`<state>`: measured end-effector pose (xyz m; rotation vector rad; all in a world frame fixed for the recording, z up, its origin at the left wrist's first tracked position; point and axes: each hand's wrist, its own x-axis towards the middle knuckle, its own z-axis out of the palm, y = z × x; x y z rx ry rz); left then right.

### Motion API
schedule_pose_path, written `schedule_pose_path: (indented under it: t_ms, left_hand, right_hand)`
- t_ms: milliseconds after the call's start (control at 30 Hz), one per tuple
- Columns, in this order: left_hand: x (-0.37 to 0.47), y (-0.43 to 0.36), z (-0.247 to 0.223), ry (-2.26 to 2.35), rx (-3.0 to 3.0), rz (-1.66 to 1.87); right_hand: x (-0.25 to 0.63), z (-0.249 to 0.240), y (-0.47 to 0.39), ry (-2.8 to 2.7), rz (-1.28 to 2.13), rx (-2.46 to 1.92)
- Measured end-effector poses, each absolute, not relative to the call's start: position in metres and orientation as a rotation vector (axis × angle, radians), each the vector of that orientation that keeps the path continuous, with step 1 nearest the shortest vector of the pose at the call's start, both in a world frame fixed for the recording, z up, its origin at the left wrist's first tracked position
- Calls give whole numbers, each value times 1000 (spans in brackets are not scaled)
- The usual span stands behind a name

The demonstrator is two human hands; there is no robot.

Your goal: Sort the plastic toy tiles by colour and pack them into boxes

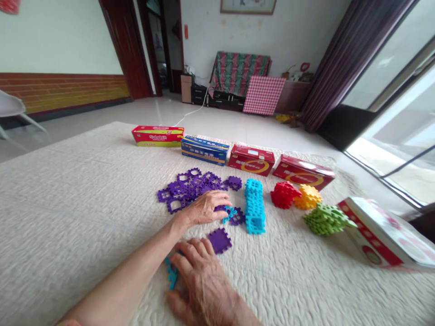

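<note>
My left hand (208, 207) reaches forward over the front of a loose pile of purple interlocking plastic tiles (190, 185), its fingers closed on a light blue interlocking tile (230, 214). Beside that piece lies a purple open-frame tile (238, 216). Nearer to me, my right hand (202, 276) curls over another light blue tile (171, 274), mostly hidden beneath the fingers. A solid purple tile (220, 240) lies flat just beyond the right fingertips. To the right of my left hand stands a row of light blue tiles (254, 206).
Red tiles (284, 194), yellow tiles (307, 197) and green tiles (326, 219) sit in stacks at the right. A white and red box (390, 233) stands beside them. Behind the tiles runs a line of cartons, including a blue box (204, 150). A quilted mat (84, 217) lies underneath.
</note>
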<state>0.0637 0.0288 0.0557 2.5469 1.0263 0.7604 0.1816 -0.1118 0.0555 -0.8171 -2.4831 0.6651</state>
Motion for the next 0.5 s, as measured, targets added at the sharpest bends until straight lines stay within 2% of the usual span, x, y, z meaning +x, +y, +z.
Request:
schedule_pose_path:
  t_ms: [300,500]
  left_hand:
    - [70,26,50,1028,2718,640]
    - [56,33,53,1160,2630,839]
  right_hand:
    - [183,38,-105,-2342,646,-641]
    - [193,46,-100,-1904,636,-684]
